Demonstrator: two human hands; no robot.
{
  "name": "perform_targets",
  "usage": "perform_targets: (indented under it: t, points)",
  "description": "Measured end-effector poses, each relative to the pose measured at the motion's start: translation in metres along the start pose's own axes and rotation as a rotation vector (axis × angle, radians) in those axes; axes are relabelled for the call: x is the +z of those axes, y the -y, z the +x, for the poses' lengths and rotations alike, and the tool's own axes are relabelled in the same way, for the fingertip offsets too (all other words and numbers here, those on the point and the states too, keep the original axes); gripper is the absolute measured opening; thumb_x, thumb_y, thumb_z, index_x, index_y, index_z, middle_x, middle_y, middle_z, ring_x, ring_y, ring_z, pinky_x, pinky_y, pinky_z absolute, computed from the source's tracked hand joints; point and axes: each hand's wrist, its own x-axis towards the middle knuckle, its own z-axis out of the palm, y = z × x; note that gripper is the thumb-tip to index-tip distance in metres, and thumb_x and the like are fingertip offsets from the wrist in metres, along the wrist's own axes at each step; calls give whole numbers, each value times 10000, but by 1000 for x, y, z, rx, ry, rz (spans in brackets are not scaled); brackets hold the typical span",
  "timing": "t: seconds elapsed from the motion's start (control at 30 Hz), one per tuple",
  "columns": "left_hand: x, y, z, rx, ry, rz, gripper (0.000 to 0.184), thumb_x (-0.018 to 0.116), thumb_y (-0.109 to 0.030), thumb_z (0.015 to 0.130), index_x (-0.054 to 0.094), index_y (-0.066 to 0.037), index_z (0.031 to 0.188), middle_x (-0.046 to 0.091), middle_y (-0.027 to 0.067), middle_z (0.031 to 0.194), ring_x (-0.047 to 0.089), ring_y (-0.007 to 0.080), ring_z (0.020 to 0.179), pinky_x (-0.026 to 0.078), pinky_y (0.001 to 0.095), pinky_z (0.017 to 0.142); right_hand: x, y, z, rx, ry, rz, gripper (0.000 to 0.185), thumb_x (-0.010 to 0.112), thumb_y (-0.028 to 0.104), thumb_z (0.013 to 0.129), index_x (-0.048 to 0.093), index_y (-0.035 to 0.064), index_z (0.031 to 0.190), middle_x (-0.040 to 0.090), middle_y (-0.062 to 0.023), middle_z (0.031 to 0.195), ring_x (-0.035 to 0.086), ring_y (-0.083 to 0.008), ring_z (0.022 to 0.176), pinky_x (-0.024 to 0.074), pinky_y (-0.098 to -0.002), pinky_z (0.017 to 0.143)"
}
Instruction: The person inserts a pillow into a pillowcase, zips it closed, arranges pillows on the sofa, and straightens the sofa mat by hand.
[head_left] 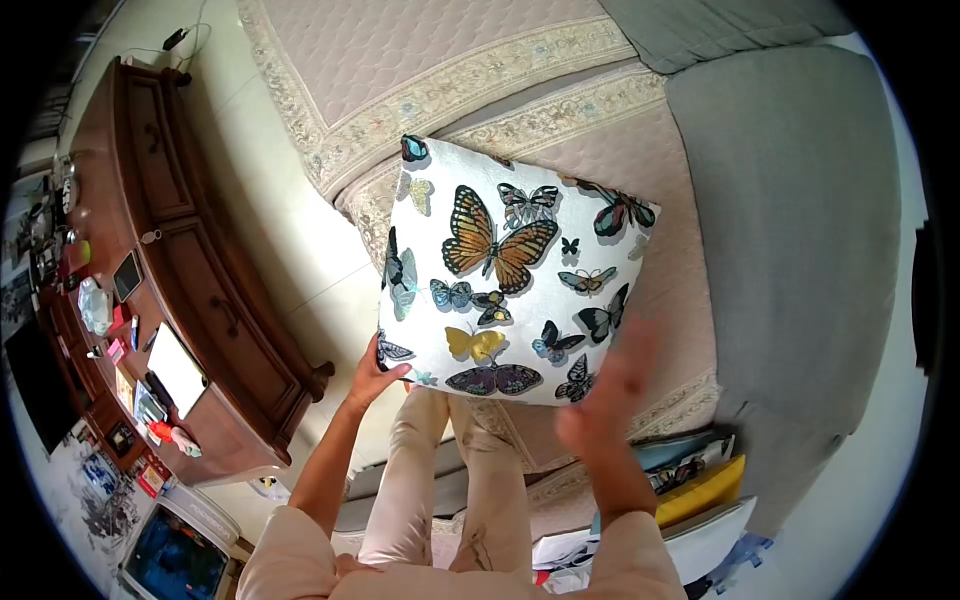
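Near the sofa, the left hand grasps the cushion; the right hand blurs, grip unclear; lopsided support could tip it.

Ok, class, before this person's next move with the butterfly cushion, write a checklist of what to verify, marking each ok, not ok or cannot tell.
1. Left hand gripping the butterfly cushion: ok, at its near-left corner.
2. Right hand gripping it: cannot tell; blurred by the near-right edge.
3. Printed side toward the camera: ok.
4. Clear of the wooden cabinet: ok, floor shows between.
5. Quilted cover behind it free of objects: cannot tell; partly hidden.
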Motion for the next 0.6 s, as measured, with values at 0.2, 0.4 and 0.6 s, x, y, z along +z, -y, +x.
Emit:
perform_targets:
  t: [0.2,0.4,0.6]
  points:
    - [8,-3,4,-163,-100,-77,273,732,-101,756,605,-5,978,644,11,829,592,78,735,501,234,682,137,-88,-43,203,564,-363,521,527,233,872,381,100,1353,271,-152,1442,252,-335,1323,196,-518,1058]
    - [-1,9,5,-139,-52,-55,315,719,-120,773,597,27,1023,644,27,879,591,81,736,502,222,636,96,-27,-8,383,329,-56,504,565,207,850,428,94,1322,310,-161,1419,250,-345,1319,198,-510,1057]
    - [-29,11,1,90,-113,34,527,668,-140,818,430,-1,1268,529,74,1167,512,134,1029,467,261,802,102,28,-115,153,342,-330,441,550,125,828,484,56,1259,348,-161,1396,323,-333,1288,248,-532,1018]
